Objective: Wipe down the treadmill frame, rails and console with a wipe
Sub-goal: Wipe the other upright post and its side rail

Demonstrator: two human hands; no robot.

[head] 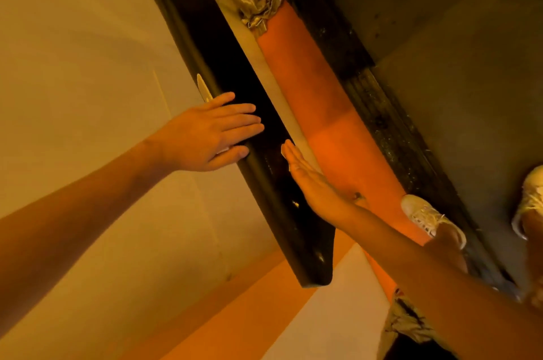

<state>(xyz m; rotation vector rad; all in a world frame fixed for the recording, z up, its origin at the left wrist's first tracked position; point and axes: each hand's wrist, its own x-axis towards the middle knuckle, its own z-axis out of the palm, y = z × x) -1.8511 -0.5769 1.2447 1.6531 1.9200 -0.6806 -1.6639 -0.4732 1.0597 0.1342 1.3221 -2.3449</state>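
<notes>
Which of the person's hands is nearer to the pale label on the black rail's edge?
Left. The left hand lies flat on the rail, its forefinger just beside the label; the right hand is at the rail's opposite edge, farther along.

Finding: the floor (88, 36) is pale, with an orange band (308, 80) crossing it from 12 o'clock toward 5 o'clock. A crumpled cloth (258, 7) lies at 12 o'clock, at the band's upper end. The treadmill base (382, 113) stands along the band's 3 o'clock edge — dark, ribbed, speckled with debris. A second orange patch (235, 315) lies at 6 o'clock.
</notes>
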